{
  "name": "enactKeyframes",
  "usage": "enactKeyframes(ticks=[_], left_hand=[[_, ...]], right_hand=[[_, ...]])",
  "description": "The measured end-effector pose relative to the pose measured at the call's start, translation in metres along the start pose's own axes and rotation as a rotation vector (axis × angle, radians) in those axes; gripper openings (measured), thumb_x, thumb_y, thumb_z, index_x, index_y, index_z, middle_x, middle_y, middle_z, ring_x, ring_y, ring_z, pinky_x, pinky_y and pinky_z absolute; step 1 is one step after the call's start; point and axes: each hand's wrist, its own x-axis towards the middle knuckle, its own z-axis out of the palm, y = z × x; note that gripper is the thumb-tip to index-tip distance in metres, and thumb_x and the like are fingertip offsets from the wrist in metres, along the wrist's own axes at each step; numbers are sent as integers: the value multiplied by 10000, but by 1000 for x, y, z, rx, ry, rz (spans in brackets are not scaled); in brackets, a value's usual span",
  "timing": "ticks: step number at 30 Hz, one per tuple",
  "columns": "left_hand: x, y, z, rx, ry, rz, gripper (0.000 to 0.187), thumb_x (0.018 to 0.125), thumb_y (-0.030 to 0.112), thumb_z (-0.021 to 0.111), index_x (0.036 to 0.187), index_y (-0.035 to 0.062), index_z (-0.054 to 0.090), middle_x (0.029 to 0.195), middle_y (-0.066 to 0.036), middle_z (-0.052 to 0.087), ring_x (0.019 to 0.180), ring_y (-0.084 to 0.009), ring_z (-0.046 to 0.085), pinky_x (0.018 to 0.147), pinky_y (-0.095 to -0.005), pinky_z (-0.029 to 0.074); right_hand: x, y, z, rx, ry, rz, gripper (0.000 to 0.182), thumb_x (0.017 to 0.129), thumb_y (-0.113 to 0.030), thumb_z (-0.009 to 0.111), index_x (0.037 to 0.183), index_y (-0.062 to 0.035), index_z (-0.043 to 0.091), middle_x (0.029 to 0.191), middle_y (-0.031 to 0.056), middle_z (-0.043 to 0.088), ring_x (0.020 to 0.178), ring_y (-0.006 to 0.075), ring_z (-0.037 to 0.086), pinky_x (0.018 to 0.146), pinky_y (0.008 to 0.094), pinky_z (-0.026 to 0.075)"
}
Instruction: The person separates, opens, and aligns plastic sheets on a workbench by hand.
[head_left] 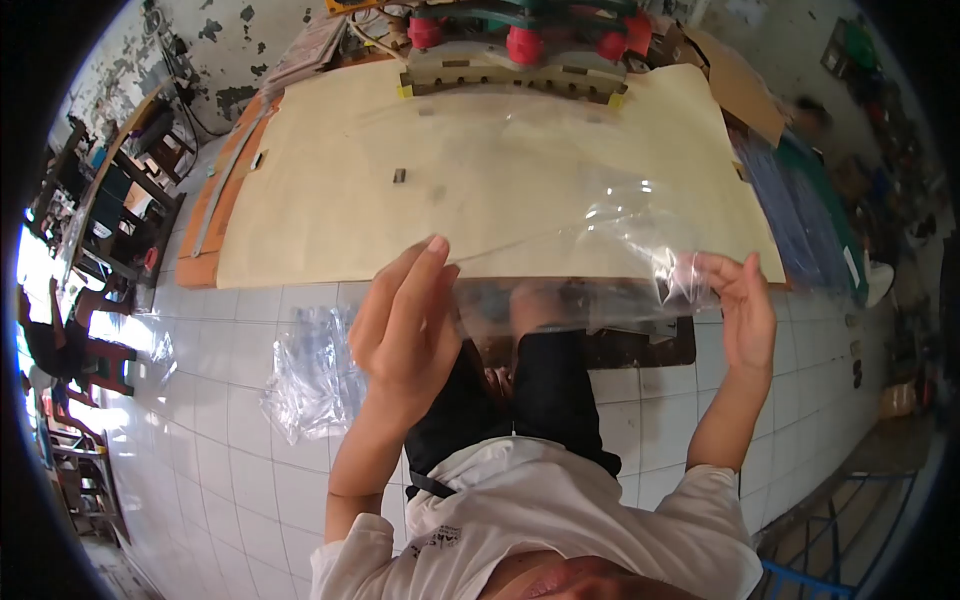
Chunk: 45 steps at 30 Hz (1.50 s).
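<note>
A clear plastic sheet or bag (pixel 640 245) is stretched between my hands, above the front edge of a table covered in cream paper (pixel 330 190). My left hand (pixel 408 320) is raised at the sheet's left end, its fingers bent together around the edge. At the right end, my right hand (pixel 735 295) pinches the crinkled, shiny plastic between thumb and fingers. The far edge of the sheet is hard to make out against the paper.
A machine bar with red knobs (pixel 525 45) spans the table's back. Clear plastic pieces (pixel 315 375) lie on the tiled floor at left. Blue plastic sheets (pixel 800 215) and cardboard (pixel 735 85) are at right. A person (pixel 65 340) sits at far left.
</note>
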Motion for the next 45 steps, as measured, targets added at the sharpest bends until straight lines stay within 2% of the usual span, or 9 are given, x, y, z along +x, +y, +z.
enactKeyframes(ticks=[6, 10, 16, 21, 26, 28, 35, 42, 45], left_hand=[[-21, -9, 30, -70, -61, 35, 365, 754, -152, 675, 1078, 19, 680, 1005, -171, 700, 907, -284, 698, 757, -323, 557], [-31, -7, 31, -284, -147, -206, 305, 776, -169, 635, 1014, 12, 698, 1020, -159, 657, 925, -253, 677, 776, -296, 551], [-24, -10, 26, -409, -160, -264, 251, 774, -160, 618, 966, -19, 696, 967, -134, 628, 809, -200, 668, 692, -271, 547], [-18, -7, 18, -583, -159, -569, 158, 892, -79, 597, 1046, -69, 636, 932, -108, 607, 836, -175, 638, 766, -280, 515], [-5, -20, 3, -515, -119, -462, 137, 863, -80, 646, 996, -51, 660, 886, -90, 624, 746, -127, 602, 723, -242, 487], [-2, -24, -1, -642, -67, -630, 99, 885, -35, 656, 983, -47, 661, 876, -76, 622, 742, -125, 602, 713, -240, 488], [-11, -39, -2, -727, -67, -729, 211, 912, 113, 689, 1052, -40, 651, 873, -87, 642, 702, -170, 615, 665, -295, 501], [-15, -48, -7, -719, 39, -506, 183, 891, 94, 704, 1016, -35, 670, 853, -124, 641, 704, -184, 633, 631, -302, 529], [-14, -54, -11, -477, -18, -381, 134, 794, -50, 733, 924, -49, 701, 818, -108, 657, 716, -152, 654, 619, -238, 520]], right_hand=[[38, 7, -9, -311, -26, 65, 396, 1017, -276, 473, 1122, 65, 645, 930, 127, 704, 866, 150, 654, 840, 309, 487], [42, 28, -9, -171, 36, 56, 196, 942, -76, 606, 1102, 32, 631, 861, 76, 677, 791, 107, 640, 707, 244, 516], [39, 40, -2, -128, 170, 57, 144, 935, -95, 629, 1001, 31, 652, 839, 46, 665, 770, 97, 610, 751, 237, 497], [42, 36, 6, -230, 199, -22, 149, 929, -123, 655, 934, 26, 662, 807, 16, 636, 757, 84, 577, 734, 222, 467], [41, 33, 2, -306, 309, -110, 195, 919, -166, 683, 910, 26, 649, 771, -2, 601, 726, 74, 544, 697, 216, 442], [37, 29, 4, -286, 330, -123, 223, 912, -194, 696, 886, 21, 644, 752, 1, 589, 712, 77, 534, 712, 220, 435], [32, 39, -17, 191, 131, -208, 171, 945, -154, 640, 895, 2, 593, 777, 24, 527, 742, 120, 489, 752, 290, 440], [27, 32, -5, 61, 206, -435, 223, 935, -193, 666, 901, 13, 587, 800, 39, 553, 747, 132, 513, 765, 296, 455], [24, 36, 2, -9, 314, -476, 217, 913, -176, 698, 904, 13, 591, 831, 51, 582, 753, 132, 543, 770, 287, 474]])
